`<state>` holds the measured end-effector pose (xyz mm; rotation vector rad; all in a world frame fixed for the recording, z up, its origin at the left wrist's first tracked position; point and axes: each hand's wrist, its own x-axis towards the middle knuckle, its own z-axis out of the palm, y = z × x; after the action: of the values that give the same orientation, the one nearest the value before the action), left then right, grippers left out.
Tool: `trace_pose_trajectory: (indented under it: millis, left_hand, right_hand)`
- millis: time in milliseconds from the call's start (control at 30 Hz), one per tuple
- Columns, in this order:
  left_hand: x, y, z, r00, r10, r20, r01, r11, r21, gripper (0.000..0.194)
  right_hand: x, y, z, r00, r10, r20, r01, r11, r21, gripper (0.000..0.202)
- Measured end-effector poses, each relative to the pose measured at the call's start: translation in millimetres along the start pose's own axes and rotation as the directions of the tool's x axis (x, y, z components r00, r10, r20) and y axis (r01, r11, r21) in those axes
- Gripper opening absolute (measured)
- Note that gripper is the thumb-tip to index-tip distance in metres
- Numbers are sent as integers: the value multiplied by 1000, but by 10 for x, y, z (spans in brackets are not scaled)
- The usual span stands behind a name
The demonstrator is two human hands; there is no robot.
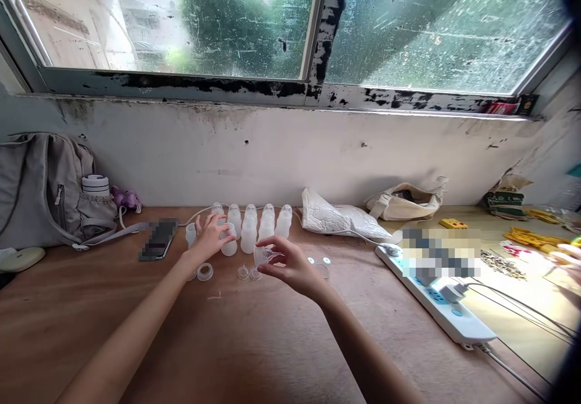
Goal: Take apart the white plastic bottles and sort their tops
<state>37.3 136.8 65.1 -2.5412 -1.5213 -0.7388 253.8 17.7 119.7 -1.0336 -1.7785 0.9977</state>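
My left hand [207,238] reaches over the left end of two rows of small frosted plastic pieces. Its thumb and fingers are around the upper part of a frosted bottle [229,246] in the front row. My right hand [290,266] pinches a clear, cup-shaped plastic part [260,257] just right of that bottle. More frosted bottles [249,238] stand upright alongside, with rounded, domed pieces [250,210] behind them. On the table below lie a translucent ring [205,272] and two clear lid-like discs with a raised middle [243,272].
A phone [158,239] and a grey backpack [49,186] are at left. White packaging [340,216] and a cloth pouch [406,201] lie by the wall. A power strip [436,298] with cables crosses the right side. Part of another person's hand [572,258] shows at the right edge.
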Motion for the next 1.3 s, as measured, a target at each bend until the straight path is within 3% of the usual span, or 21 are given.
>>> trace_pose_trajectory:
  millis: [533, 667, 767, 867, 933, 1033, 1100, 1300]
  left_hand:
    - [31, -40, 157, 997, 17, -73, -13, 998, 56, 21]
    - [-26, 94, 24, 974, -17, -226, 28, 999, 43, 41]
    - [-231, 334, -91, 940, 37, -340, -61, 996, -59, 42]
    - [-572, 585, -48, 944, 147, -297, -226, 940, -254, 50]
    - [-799, 676, 76, 946, 159, -283, -256, 901, -350, 51]
    - [-1031, 655, 270, 983, 57, -172, -131, 878, -459, 28]
    - [-1099, 583, 332, 994, 48, -97, -90, 865, -493, 22]
    - [-1103, 501, 294, 996, 87, 34, -59, 865, -498, 26]
  right_hand:
    - [10, 27, 28, 1000, 1, 0, -1, 999, -34, 29]
    - [10, 6, 14, 999, 36, -16, -36, 998, -44, 33]
    - [52, 98, 55, 996, 48, -79, -49, 999, -9, 35]
    - [97, 362, 226, 991, 52, -124, -50, 999, 20, 32]
    - [91, 595, 410, 989, 78, -129, -77, 997, 14, 28]
    - [20, 880, 678, 991, 49, -127, -61, 994, -94, 21]
    - [-33, 968, 779, 993, 8, -115, -28, 984, -174, 19]
    - [-64, 947, 762, 999, -38, -17, 34, 972, -231, 7]
